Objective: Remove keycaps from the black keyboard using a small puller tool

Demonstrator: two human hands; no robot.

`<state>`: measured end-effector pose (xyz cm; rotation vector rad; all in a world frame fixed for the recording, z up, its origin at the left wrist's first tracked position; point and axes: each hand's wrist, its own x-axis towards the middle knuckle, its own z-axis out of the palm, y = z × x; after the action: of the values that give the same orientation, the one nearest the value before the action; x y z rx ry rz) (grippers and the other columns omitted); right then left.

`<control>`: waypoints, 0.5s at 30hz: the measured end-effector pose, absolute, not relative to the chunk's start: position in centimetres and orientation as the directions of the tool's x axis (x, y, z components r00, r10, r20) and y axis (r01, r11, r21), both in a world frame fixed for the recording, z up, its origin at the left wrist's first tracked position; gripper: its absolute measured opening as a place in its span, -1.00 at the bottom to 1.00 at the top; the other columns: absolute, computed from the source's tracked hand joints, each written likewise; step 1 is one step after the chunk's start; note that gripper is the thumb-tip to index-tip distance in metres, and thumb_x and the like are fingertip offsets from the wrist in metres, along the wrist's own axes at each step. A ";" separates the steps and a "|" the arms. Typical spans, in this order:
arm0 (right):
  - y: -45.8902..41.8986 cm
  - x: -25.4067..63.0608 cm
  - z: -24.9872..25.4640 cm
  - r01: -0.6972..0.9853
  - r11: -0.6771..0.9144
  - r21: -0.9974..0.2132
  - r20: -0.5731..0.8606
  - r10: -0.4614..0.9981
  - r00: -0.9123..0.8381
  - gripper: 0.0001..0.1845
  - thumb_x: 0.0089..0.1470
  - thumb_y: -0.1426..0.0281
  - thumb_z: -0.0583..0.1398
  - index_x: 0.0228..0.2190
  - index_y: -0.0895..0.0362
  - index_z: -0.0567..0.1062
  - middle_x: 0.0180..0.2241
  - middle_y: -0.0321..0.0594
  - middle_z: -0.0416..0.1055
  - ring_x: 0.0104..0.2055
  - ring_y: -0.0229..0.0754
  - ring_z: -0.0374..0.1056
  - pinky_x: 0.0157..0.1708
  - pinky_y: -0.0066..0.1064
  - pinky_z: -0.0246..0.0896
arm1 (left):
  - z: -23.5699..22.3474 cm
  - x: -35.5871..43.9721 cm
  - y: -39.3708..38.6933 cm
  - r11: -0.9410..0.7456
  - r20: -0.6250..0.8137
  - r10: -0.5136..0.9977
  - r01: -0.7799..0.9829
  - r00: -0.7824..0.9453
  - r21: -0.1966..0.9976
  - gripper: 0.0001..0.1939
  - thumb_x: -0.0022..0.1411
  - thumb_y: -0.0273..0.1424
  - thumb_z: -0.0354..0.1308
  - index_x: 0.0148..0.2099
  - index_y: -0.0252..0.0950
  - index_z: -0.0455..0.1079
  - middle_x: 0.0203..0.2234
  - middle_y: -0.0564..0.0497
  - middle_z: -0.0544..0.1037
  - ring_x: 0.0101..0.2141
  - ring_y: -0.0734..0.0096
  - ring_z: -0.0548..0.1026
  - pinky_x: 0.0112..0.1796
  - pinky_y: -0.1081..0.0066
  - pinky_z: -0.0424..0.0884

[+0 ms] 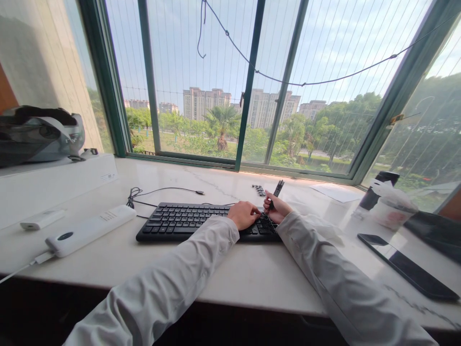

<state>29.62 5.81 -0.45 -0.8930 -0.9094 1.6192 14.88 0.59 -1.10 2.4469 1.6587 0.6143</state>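
Note:
A black keyboard (180,223) lies on the white marble-look counter. My left hand (243,215) is over its right part, with bent fingers closed together at the keys; anything between the fingertips is hidden. Beside it, my right hand (276,207) is closed around a slim, dark tool (278,188) held upright and slightly tilted, its lower end at the keyboard's right-end keys. What kind of tool it is I cannot make out. Several loose black keycaps (258,190) lie just behind the keyboard, near my right hand.
A coiled black cable (134,196) lies behind the keyboard. Left are a white power bank (91,230), a small white device (42,219) and a headset (43,134) on a white box (54,187). Right are a phone (406,266), a dark bottle (376,194) and a plastic bag (392,209).

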 end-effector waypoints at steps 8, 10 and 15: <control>6.0 29.4 -1.0 -0.443 -0.146 -0.885 -0.074 0.981 -0.177 -0.57 0.03 0.23 0.31 -0.59 0.11 0.20 -0.74 -0.49 0.03 -0.72 -0.44 -0.01 -0.76 -0.57 -0.07 | -1.3 14.6 0.9 -0.372 0.250 0.922 0.854 0.295 0.364 -0.70 0.21 -0.15 0.09 -0.07 0.01 0.54 -0.26 0.14 0.60 -0.21 0.37 0.52 -0.18 0.44 0.40; 6.1 29.3 -1.1 -0.470 -0.131 -0.873 -0.058 0.984 -0.166 -0.58 0.05 0.25 0.31 -0.59 0.12 0.20 -0.74 -0.49 0.03 -0.72 -0.44 -0.02 -0.76 -0.58 -0.07 | -1.5 14.6 1.1 -0.372 0.252 0.922 0.851 0.294 0.369 -0.71 0.20 -0.15 0.09 -0.08 0.02 0.54 -0.27 0.14 0.60 -0.21 0.38 0.52 -0.18 0.44 0.40; 6.3 29.1 -1.5 -0.501 -0.121 -0.857 -0.054 0.988 -0.147 -0.63 0.05 0.31 0.31 -0.57 0.12 0.23 -0.74 -0.50 0.02 -0.72 -0.46 -0.05 -0.74 -0.62 -0.05 | -1.7 14.5 1.2 -0.368 0.257 0.924 0.840 0.282 0.399 -0.71 0.18 -0.16 0.10 -0.09 0.02 0.55 -0.28 0.14 0.60 -0.23 0.38 0.52 -0.19 0.44 0.39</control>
<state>29.12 6.26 -1.50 -0.8011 -0.8451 1.5744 14.53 1.23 -1.68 2.3605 1.6457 0.6725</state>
